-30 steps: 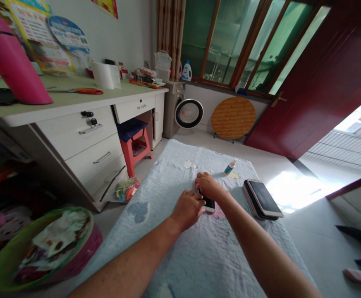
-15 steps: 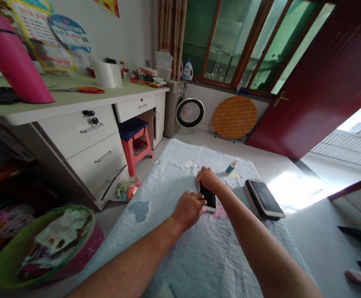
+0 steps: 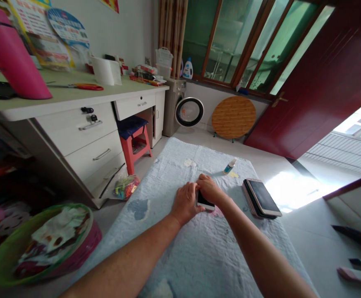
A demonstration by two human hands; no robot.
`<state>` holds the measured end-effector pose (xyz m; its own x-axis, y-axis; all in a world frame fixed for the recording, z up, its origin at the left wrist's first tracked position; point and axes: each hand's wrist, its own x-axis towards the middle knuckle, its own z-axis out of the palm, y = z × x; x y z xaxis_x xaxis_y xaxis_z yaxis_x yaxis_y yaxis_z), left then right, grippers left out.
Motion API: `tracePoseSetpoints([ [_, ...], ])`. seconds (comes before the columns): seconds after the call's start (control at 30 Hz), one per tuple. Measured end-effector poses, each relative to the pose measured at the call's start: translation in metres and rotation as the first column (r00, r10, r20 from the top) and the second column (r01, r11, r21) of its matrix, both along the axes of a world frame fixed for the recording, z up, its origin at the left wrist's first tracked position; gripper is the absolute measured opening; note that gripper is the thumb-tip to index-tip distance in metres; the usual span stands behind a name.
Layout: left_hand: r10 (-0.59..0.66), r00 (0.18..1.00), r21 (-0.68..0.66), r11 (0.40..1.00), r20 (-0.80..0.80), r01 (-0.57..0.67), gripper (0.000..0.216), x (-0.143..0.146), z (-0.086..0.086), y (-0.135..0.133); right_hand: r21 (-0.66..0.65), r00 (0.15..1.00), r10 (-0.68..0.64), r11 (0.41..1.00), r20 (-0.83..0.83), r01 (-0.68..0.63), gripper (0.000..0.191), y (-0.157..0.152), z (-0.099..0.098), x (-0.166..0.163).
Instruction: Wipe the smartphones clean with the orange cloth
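Observation:
A smartphone [image 3: 205, 202] with a dark screen and white border lies on the light blue patterned cloth [image 3: 180, 256]. My left hand [image 3: 186, 202] is closed along its left side, thumb by the near end. My right hand [image 3: 209, 189] bends over the far end of the phone, fingers curled down against it; whatever they may hold is hidden. Both hands' fingertips meet near the phone's far left corner. Beyond them stands a small spray bottle [image 3: 229, 166] with a blue label. To the right, another phone [image 3: 263, 195] rests on a stack of dark devices.
Left of the cloth are a basket [image 3: 90, 240] of crumpled tissues, a plastic bag [image 3: 126, 186] and a red stool [image 3: 133, 149]. A white desk [image 3: 87, 132] carries a pink bottle [image 3: 13, 54], scissors [image 3: 89, 86] and a paper roll [image 3: 106, 71]. A round wooden tabletop [image 3: 233, 117] leans behind.
My left hand has moved up along the phone's left side, its fingers now reaching the far end by my right hand. My right hand stays at that end, slightly lower in view.

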<state>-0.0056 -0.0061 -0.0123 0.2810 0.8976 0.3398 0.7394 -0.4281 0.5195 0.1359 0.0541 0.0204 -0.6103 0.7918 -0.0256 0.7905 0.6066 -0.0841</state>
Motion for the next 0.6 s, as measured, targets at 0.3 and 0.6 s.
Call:
tracePoseSetpoints([
  [0.3,0.012,1.000,0.025,1.000,0.005,-0.013,0.098,-0.002,0.002,-0.002,-0.033,0.998,0.061,0.998,-0.007,-0.061,0.014,-0.043,0.003,-0.007],
  [0.6,-0.003,1.000,0.073,0.997,0.015,0.002,0.094,-0.001,-0.006,0.000,-0.153,0.976,-0.042,0.988,-0.215,0.009,0.020,-0.062,0.007,0.000],
])
